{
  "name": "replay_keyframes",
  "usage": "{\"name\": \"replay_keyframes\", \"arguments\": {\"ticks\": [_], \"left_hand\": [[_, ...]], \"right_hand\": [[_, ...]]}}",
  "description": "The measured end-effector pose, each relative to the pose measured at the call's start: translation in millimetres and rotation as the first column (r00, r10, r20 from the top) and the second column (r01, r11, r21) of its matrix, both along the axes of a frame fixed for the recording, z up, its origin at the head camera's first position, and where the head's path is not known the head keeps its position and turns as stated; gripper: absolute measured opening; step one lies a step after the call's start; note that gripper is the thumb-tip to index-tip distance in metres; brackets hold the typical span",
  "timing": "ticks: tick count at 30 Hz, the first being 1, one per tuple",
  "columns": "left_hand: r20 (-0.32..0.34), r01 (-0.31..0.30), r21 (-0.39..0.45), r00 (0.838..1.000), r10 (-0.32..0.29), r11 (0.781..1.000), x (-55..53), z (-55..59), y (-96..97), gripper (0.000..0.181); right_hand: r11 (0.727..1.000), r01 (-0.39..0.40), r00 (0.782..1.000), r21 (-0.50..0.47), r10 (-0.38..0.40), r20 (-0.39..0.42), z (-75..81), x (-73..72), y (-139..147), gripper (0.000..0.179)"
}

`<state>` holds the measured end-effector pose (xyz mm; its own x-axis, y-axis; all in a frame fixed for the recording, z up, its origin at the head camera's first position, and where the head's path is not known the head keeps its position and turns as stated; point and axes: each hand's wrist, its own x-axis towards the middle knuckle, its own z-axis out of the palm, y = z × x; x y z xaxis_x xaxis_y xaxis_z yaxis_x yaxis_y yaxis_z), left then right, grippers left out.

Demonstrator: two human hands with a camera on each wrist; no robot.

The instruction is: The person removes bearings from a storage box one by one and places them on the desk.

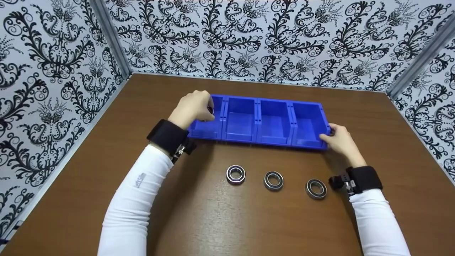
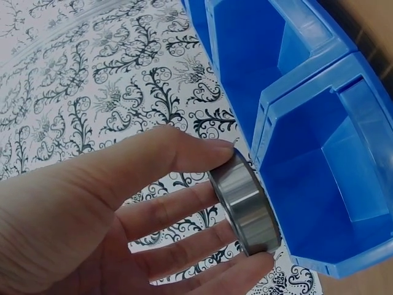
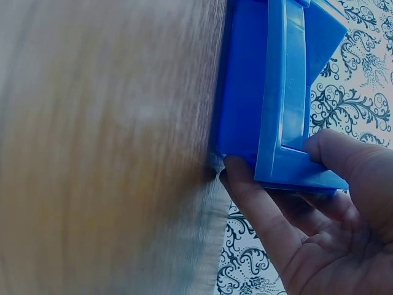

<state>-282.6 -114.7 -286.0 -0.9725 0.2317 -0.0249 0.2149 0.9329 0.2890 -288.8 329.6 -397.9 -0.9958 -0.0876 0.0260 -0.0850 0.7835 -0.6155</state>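
My left hand (image 1: 194, 106) pinches a steel ball bearing (image 2: 247, 203) between thumb and fingers, above the leftmost compartment of a blue four-bin organizer (image 1: 240, 137). In the left wrist view the bearing is seen side-on, close to the bin's opening. At the organizer's right end, my right hand (image 1: 341, 140) grips the front corner, its thumb (image 3: 344, 153) over the rim and its fingers against the outer side and near the base. Three more bearings lie in front of the organizer: a left one (image 1: 235, 180), a middle one (image 1: 273, 186) and a right one (image 1: 316, 193).
The organizer stands on a brown wooden table (image 1: 227, 227). Patterned white-and-black panels (image 1: 241, 42) rise behind the table and at both sides, joined by grey corner posts (image 1: 113, 39). A black camera strap (image 1: 168, 137) wraps the left wrist.
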Motion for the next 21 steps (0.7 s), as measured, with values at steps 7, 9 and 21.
{"name": "replay_keyframes", "arguments": {"ticks": [7,9,21], "left_hand": [[0.016,0.018,0.004,1.0,-0.018,1.0,4.7,-0.8,-2.7,0.025],[0.018,0.022,0.004,1.0,-0.022,1.0,6.3,-1.5,-3.1,0.022],[0.035,0.032,0.018,0.999,-0.033,0.999,15.4,-3.4,-9.0,0.015]], "right_hand": [[1.0,0.006,1.0,0.009,-0.006,-0.004,0.3,-0.2,-1,0.05],[1.0,0.006,1.0,0.008,-0.006,-0.005,0.1,-0.3,-1,0.05],[1.0,0.009,1.0,0.003,-0.009,0.005,-0.8,-0.8,-1,0.051]]}}
